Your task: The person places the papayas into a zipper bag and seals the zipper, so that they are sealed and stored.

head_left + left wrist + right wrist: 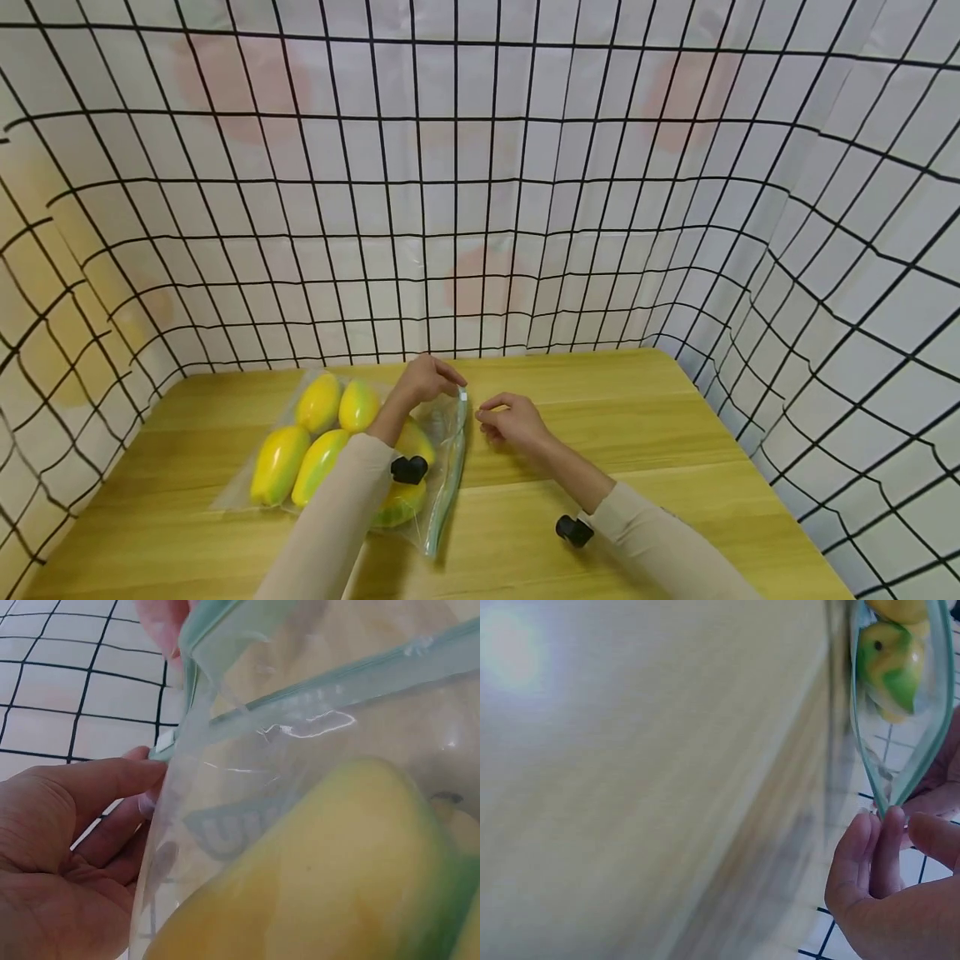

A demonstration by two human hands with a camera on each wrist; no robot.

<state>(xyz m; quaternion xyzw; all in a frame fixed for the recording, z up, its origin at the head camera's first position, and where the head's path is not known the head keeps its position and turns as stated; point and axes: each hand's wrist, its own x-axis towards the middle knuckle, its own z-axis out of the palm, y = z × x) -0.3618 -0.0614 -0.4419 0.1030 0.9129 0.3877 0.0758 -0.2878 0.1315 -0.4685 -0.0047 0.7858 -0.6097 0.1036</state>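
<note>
A clear zip bag (448, 492) with a pale green zip strip lies on the table, holding several glossy yellow-green mango-like fruits (318, 402). My left hand (426, 379) pinches the bag's far corner, beside a small white zip slider (166, 740). Just right of that corner is my right hand (517, 421), its fingers loosely bent and nothing between them. A narrow gap parts it from the zip strip in the head view. The bag's mouth (934, 750) stands parted in the right wrist view. My left forearm hides some of the fruits in the head view.
The bag rests on a yellow wooden table (600, 467). Black wire mesh (457, 233) rises along the table's back and sides, with pale sheeting behind it. A small black device (574, 531) is at my right wrist, another (408, 469) at my left.
</note>
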